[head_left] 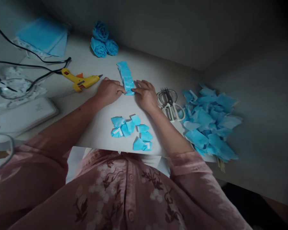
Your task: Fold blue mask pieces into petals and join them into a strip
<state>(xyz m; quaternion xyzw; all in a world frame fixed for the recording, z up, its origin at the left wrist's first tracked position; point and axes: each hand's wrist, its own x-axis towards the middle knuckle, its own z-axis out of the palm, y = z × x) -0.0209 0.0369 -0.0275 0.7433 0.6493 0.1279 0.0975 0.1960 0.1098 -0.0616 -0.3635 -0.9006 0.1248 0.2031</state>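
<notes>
A blue pleated strip [125, 75] lies lengthwise on the table, its near end between my hands. My left hand [109, 91] is closed, thumb and finger pinching the strip's near left corner. At the near right corner, the fingertips of my right hand [147, 96] grip the edge, with its other fingers bent above. Closer to me lie several small cut blue pieces [127, 126], some showing white patches. To the left of my left hand rests a yellow glue gun [84, 81], its nozzle pointing toward that hand. White-handled scissors [171, 107] lie just right of my right hand.
Three blue crepe-like roses [100, 47] sit at the back. A heap of blue pieces [206, 121] covers the right side. At left are blue sheets [44, 35], a black cord [26, 64], white scraps [16, 84] and a white device [26, 113]. Walls stand behind and right.
</notes>
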